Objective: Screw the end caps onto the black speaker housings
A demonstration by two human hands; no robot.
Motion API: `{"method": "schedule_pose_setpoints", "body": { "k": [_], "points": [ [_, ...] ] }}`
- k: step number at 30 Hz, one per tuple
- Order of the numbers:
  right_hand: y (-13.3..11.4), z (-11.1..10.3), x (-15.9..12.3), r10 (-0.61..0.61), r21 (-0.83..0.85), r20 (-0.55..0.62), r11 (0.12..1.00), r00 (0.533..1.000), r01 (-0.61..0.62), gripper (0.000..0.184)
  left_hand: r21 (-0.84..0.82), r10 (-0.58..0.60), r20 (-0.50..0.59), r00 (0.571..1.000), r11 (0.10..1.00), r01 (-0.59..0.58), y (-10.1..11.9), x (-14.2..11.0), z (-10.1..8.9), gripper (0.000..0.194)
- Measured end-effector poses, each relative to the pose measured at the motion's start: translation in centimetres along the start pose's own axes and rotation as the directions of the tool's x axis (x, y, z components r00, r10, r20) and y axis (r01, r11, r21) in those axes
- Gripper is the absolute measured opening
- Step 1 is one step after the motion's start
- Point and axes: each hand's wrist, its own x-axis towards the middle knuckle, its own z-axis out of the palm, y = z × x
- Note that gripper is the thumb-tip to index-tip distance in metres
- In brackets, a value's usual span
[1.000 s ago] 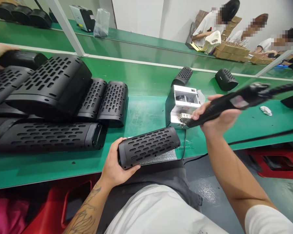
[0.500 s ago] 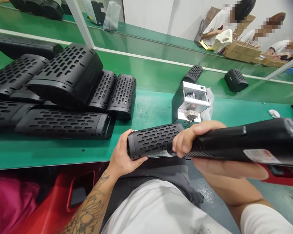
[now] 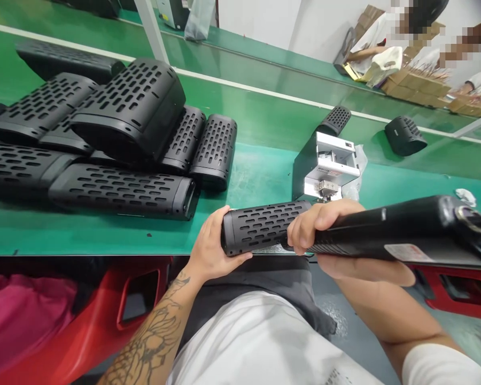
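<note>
So far: a slotted black casing [image 3: 260, 227] is up in both hands, and a heap of like casings [image 3: 116, 139] lies at upper left of the frame; whether any are finished cannot be told from here.

Left hand [image 3: 214, 243]: closed firmly round the casing's left end, at lower centre.

Right hand [image 3: 316, 235]: fingers curled tightly round the grip of an electric screwdriver [image 3: 385, 232], knuckles against the casing's right end. The tool's tip is hidden behind the hand.

Casing's place: held level just over the bench's near edge, above a grey lap cloth [image 3: 244, 289].

Bench: a green workbench [image 3: 256, 187] runs across the frame, with a black-and-white screw feeder [image 3: 324, 166] just beyond the hands and a clear plastic bag [image 3: 355, 179] touching its right side. A far casing [image 3: 334, 120] sits behind the feeder, another casing [image 3: 404, 136] lies to its right, and a white rag [image 3: 465, 197] lies at right.

Room: a red stool [image 3: 136, 299] stands at lower left, beside a pink cloth [image 3: 24, 315]. Beyond a second green bench [image 3: 288, 80], a co-worker [image 3: 369, 48] sits at upper right near cardboard boxes [image 3: 414, 88].
</note>
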Motion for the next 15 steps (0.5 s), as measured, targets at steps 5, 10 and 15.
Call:
{"method": "schedule_pose_setpoints", "body": {
  "k": [5, 10, 15],
  "points": [
    [1.1, -0.1, -0.2, -0.044, 0.025, 0.063, 0.999, 0.997, 0.043, 0.068, 0.021, 0.004, -0.002, 1.000, 1.000, -0.004, 0.0, 0.0, 0.0, 0.137],
    [0.9, -0.6, 0.2, 0.017, 0.021, 0.205, 1.000, 0.979, -0.021, 0.026, 0.020, -0.016, 0.018, 1.000, 1.000, 0.015, 0.1, -0.1, -0.1, 0.138],
    [-0.2, -0.1, -0.4, 0.050, -0.014, 0.157, 0.999, 0.986, -0.049, 0.044, 0.016, -0.016, 0.000, 1.000, 1.000, 0.016, 0.0, -0.1, 0.1, 0.135]
  ]
}}
